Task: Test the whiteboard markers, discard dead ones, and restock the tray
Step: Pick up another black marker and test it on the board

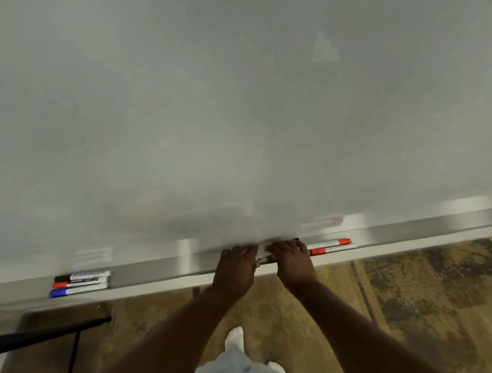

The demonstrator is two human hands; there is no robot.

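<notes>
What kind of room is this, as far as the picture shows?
Probably a meeting room or classroom: a large whiteboard, markers on its metal tray, and patterned carpet below.

Far left of my left hand [234, 271], white barrels: black-capped marker [82, 276], red-capped marker [80, 283], blue-capped marker [77, 290]. Just right of my right hand [294, 264], the upper marker [330, 243] and lower marker [332, 249] are white with orange-red caps. Silver tray [158, 270]; the carpet [412, 286] is mottled tan and dark brown.

The whiteboard [235, 102] looks smooth and faintly glossy; its tray [410, 230] is brushed metal with soft reflections; the markers [80, 283] have smooth plastic barrels; the floor [413, 291] is rough, mottled carpet.
</notes>
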